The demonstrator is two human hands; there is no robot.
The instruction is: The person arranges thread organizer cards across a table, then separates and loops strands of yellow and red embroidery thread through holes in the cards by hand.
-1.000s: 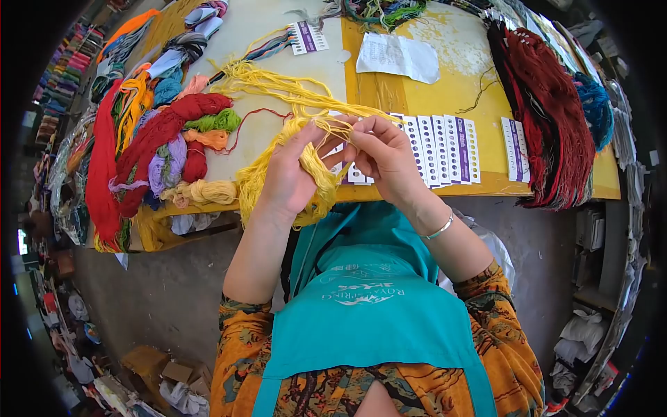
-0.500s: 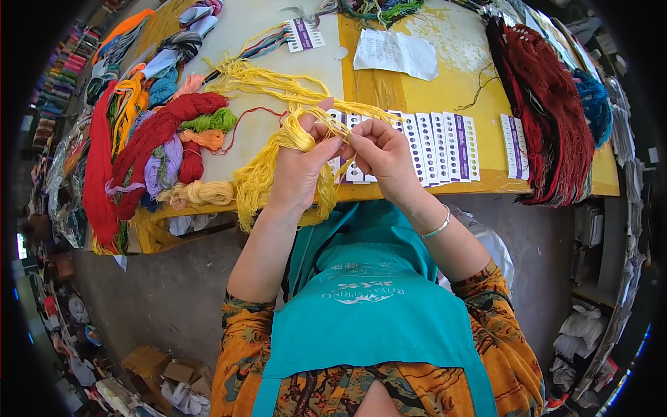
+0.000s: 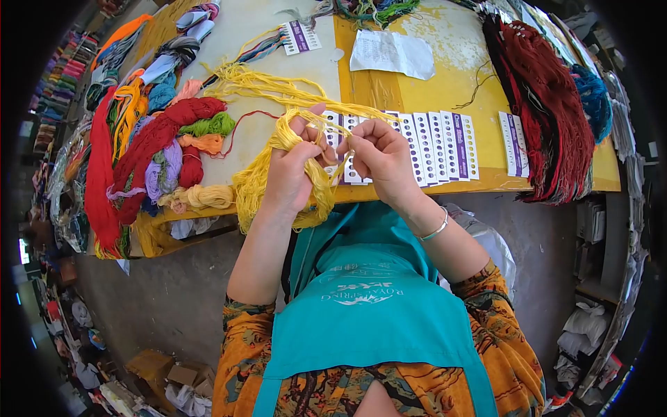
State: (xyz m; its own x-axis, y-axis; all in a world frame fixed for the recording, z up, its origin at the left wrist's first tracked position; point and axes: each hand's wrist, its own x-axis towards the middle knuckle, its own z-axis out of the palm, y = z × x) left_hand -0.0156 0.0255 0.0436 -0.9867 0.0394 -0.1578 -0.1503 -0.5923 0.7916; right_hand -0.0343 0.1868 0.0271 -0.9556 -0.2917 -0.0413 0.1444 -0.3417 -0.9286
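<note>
A bundle of yellow embroidery thread (image 3: 260,184) drapes over my left hand (image 3: 295,163) and hangs at the table's front edge. My left fingers are curled round part of it. My right hand (image 3: 383,153) pinches a few yellow strands drawn out from the bundle. Those strands run across the gap between both hands. More yellow thread (image 3: 271,85) stretches along the table behind my hands. Beneath and right of my right hand lies a row of white punched thread cards (image 3: 445,146) with purple print, partly hidden by my hands.
Skeins in several colours, among them a red one (image 3: 170,118), are heaped on the left. A dark red thread bundle (image 3: 545,104) and a single punched card (image 3: 514,144) lie on the right. Further back are a paper sheet (image 3: 392,54) and a card with threads (image 3: 301,37).
My hands have moved slightly apart, and the yellow strands between them are now spread out. My left hand has shifted a little to the left.
</note>
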